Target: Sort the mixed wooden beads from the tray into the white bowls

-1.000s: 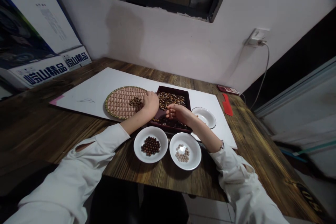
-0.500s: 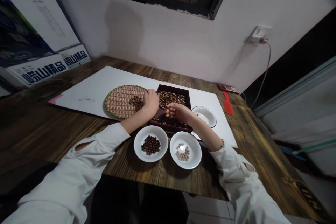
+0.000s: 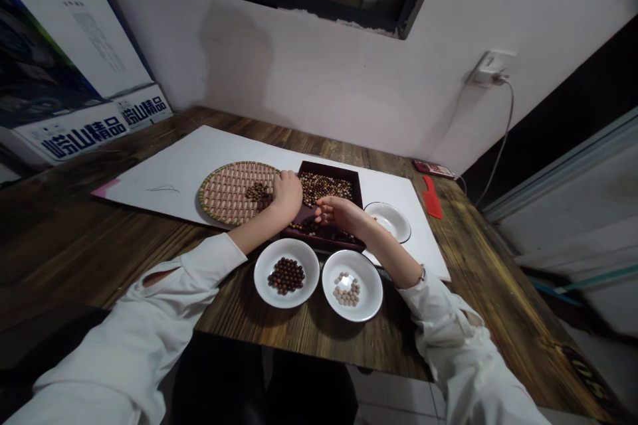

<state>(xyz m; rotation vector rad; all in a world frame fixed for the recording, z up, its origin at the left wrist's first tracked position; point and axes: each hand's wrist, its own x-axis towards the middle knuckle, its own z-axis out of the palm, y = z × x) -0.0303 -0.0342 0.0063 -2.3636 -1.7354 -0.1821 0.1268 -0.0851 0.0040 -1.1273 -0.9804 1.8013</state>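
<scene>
My left hand (image 3: 288, 194) is closed over the right edge of the round woven tray (image 3: 224, 194), beside a small pile of brown beads (image 3: 258, 192); what its fingers hold is hidden. Many mixed beads (image 3: 326, 187) fill the far part of a dark red box (image 3: 356, 187). Over the box's near part is my right hand (image 3: 339, 212), palm inward, its fingers curled and close together; anything between them is too small to tell. Nearer me stand a white bowl (image 3: 263, 284) with dark brown beads (image 3: 287, 275) and another white bowl (image 3: 369, 302) with pale beads (image 3: 347, 292).
A third white bowl (image 3: 399, 224) stands on the white board (image 3: 169, 166), right of the box. Further right lie a red comb-like tool (image 3: 432, 199) and a phone (image 3: 433, 169). Printed cartons (image 3: 94, 116) stand at the left, and a wall socket (image 3: 492, 69) is at the right.
</scene>
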